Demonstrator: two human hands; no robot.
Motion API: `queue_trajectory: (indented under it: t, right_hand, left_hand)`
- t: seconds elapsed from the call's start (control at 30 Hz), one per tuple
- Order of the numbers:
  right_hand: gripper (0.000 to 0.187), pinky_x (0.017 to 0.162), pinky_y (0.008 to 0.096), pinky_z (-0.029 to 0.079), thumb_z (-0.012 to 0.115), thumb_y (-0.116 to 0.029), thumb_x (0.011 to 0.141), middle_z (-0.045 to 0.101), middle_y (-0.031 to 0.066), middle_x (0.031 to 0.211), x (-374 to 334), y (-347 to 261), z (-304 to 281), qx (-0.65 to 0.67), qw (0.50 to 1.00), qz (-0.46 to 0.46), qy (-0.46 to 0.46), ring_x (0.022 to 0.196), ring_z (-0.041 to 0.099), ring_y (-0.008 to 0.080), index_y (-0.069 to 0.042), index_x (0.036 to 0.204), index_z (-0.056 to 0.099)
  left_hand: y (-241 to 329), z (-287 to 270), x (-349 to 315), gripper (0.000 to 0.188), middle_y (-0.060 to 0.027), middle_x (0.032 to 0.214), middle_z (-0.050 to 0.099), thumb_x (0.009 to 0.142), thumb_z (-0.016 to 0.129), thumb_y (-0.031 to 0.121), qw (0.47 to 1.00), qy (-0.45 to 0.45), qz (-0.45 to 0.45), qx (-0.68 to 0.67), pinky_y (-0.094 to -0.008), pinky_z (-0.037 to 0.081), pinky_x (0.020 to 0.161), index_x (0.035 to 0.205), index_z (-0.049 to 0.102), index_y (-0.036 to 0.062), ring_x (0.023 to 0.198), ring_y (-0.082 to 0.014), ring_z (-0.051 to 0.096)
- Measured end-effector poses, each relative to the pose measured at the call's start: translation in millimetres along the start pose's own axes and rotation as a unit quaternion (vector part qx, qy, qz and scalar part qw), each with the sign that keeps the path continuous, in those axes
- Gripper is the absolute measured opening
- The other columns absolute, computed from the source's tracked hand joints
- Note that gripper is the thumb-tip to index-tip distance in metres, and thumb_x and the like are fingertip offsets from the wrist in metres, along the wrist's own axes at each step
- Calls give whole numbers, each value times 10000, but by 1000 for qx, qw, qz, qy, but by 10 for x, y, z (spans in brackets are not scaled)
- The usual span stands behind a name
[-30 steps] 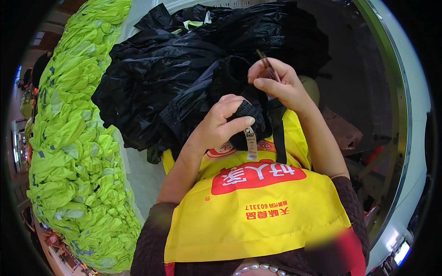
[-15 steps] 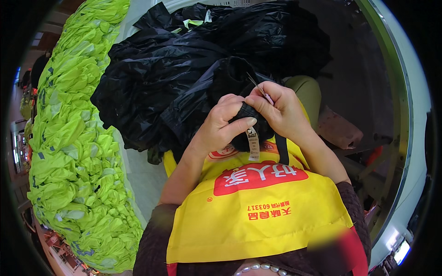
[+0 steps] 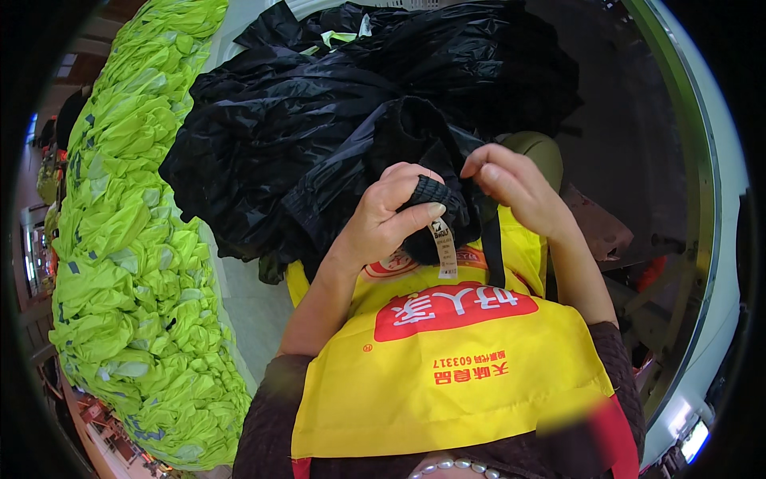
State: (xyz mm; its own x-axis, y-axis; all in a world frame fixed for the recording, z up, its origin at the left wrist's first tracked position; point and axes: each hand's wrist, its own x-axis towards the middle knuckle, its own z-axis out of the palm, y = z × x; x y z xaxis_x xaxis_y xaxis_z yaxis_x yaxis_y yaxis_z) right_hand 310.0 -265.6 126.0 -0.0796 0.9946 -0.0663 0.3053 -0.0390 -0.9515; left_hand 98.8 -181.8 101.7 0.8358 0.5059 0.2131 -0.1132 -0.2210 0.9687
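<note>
My left hand (image 3: pixel 388 217) pinches the ribbed elastic edge of a black garment (image 3: pixel 319 152) between thumb and fingers. From that edge hangs a small white label (image 3: pixel 445 249), printed in black, over my yellow apron (image 3: pixel 415 399). To the right, apart from the pinched edge, my right hand (image 3: pixel 515 188) is raised with its fingers curled in. Whatever it holds is hidden; no blades show there. The garment's shiny black cloth spreads in a large heap across my lap and beyond, with a gathered opening (image 3: pixel 419 120) near my hands.
A long pile of bright yellow-green garments (image 3: pixel 136 263) runs along the left, beside a pale surface (image 3: pixel 259 319). Behind the black cloth shows the rim of a white basket (image 3: pixel 407 4). A metal table edge (image 3: pixel 694 160) curves down the right, with a brownish box-like thing (image 3: pixel 594 227) below it.
My right hand has drawn away to the right from the elastic edge. The thread snips seen in it earlier are out of sight. My left hand keeps its pinch.
</note>
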Motion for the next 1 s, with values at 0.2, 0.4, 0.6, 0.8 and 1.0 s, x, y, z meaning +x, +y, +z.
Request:
queue_trajectory:
  t: [0.2,0.4,0.6,0.8,1.0]
  right_hand:
    - [434,608,318,427,379,-405,919,565,121,723,15,-14,-44,-83,989,-21,-120,687,555,237,-16,911,571]
    - [457,569,319,424,358,-404,926,559,126,690,100,46,-97,-89,979,-86,-161,633,549,244,-5,898,579]
    - [449,570,329,424,386,-385,919,561,143,684,127,34,-75,-81,980,-103,-150,629,550,258,13,863,587]
    - [406,575,308,417,393,-350,927,562,118,676,146,103,-24,-36,990,-94,-96,634,552,225,-16,780,571]
    - [166,596,190,393,537,-154,852,560,8,831,388,96,30,81,990,-113,-14,672,484,65,-27,955,559]
  left_hand:
    - [24,53,32,125,-57,897,588,762,631,70,1000,-4,14,16,-328,339,868,880,615,31,862,-221,515]
    - [31,56,43,180,-61,911,586,758,639,66,999,-25,11,32,-335,320,887,934,626,31,892,-223,498]
    - [36,69,61,181,-60,915,584,756,641,67,999,-31,18,29,-338,312,892,933,625,30,888,-226,498]
    - [6,60,91,149,-63,897,582,764,629,56,996,-45,50,57,-326,351,829,904,602,13,850,-213,499]
    - [12,58,76,158,-61,882,567,734,629,69,997,-38,37,49,-306,377,805,873,580,13,845,-209,504]
